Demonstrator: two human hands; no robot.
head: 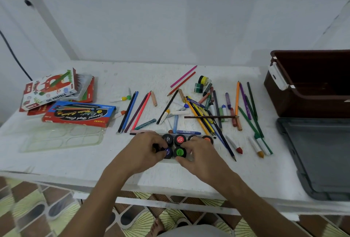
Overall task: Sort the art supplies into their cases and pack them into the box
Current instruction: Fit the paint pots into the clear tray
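- While my left hand (145,149) pinches the purple-lidded paint pot (168,152), my right hand (198,153) curls round the green-lidded one (180,152).
- Both pots sit in the clear tray (189,159) near the bench (75,164) edge.
- Brown box (310,93) stands far right.

Both hands (146,148) (200,153) low, fingers curled

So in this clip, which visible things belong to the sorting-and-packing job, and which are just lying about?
Part of the job:
- paint pots in their clear tray, under left hand and right hand
- loose coloured pencils
- oil pastels box
- blue pencil case
- brown box
- grey lid

Just lying about:
- black cable
- patterned floor
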